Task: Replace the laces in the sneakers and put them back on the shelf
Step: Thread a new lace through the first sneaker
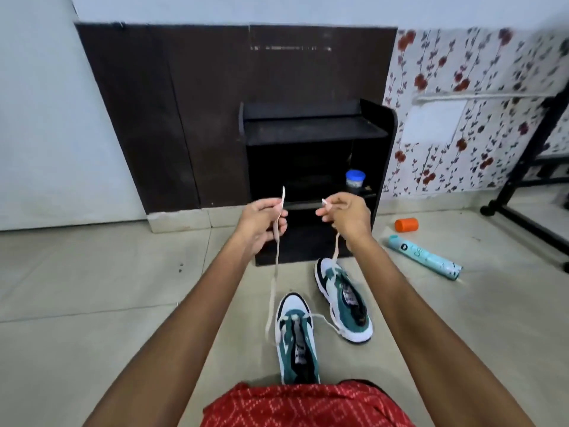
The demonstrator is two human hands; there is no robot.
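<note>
lacing step: left hand (261, 217) and right hand (345, 215), fingers pinching one lace (272, 288) end each, held up from the near sneaker (297, 343) on the floor before the shelf (314, 131). next, probably: level the ends, then cross them into the following eyelets.

"Is it bright?"

"Yes. Soft light lies all over the floor (92, 303). Below the hands there are only faint, fuzzy shadows."

"Any dark bit?"

"Inside the shelf (308, 167), just behind the left hand (261, 217) and right hand (345, 214). It is nearly black."

"Is it sharp?"

"Mostly. The lace (283, 194) tip above the left hand looks soft. The flowered wall (492, 87), far right of the right hand, is smeary. The edges bend, and the arms look stretched."
</note>
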